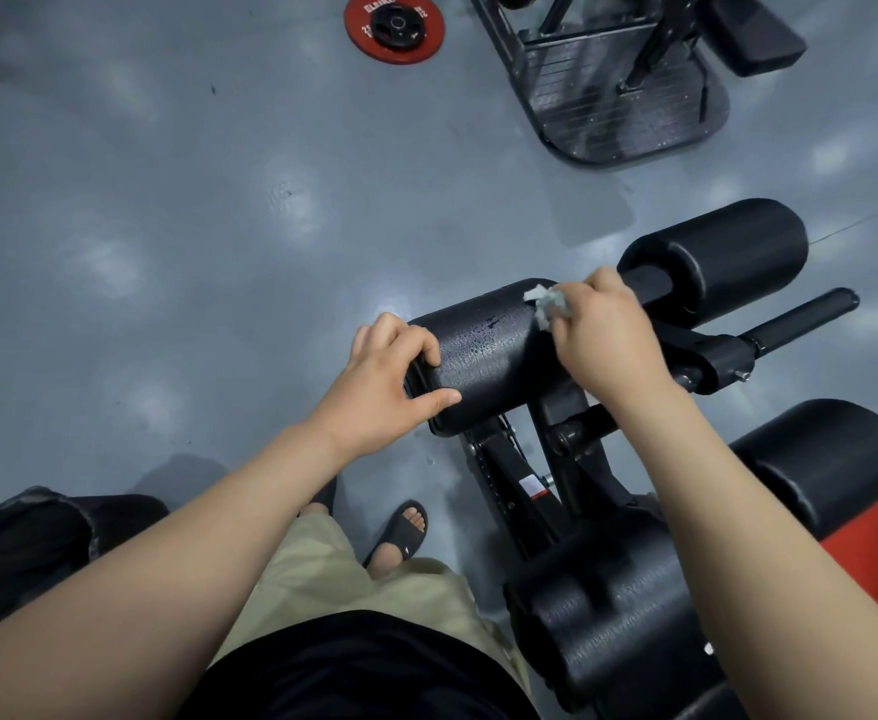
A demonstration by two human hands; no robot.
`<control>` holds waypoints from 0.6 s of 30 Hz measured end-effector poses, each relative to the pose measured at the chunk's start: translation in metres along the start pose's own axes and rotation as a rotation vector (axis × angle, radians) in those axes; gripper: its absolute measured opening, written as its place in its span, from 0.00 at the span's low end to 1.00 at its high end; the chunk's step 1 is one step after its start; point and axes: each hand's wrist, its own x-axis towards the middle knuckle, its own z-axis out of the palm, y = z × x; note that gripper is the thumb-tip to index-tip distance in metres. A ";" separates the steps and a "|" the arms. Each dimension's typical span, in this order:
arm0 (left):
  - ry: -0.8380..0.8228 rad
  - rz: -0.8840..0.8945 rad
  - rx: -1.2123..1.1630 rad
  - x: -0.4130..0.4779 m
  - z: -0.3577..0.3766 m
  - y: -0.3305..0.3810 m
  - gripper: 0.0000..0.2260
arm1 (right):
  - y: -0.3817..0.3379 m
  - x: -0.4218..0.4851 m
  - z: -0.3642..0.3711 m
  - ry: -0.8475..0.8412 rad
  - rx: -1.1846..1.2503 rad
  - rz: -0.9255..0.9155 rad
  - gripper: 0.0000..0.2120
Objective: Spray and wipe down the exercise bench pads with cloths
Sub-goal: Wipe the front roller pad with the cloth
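The left hand (385, 376) grips the roller pad (489, 356) at one end, and the right hand (608, 335) pinches a cloth (548, 304) on its other end.

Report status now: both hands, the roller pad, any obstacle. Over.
Left hand grips left end of wet roller pad. Right hand holds crumpled cloth against pad's right end. Nothing blocks the wipe.

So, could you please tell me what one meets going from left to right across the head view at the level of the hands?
left hand → wet roller pad → cloth → right hand → second roller pad → black bar
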 end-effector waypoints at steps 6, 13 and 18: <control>0.022 -0.001 0.016 -0.003 0.003 0.001 0.17 | -0.035 -0.020 0.010 -0.103 0.021 -0.135 0.08; 0.046 0.017 0.040 -0.005 0.007 0.003 0.17 | -0.020 -0.031 -0.017 -0.374 0.240 -0.217 0.16; 0.052 0.017 0.033 -0.005 0.009 0.003 0.17 | -0.004 -0.022 -0.014 -0.167 0.181 -0.106 0.14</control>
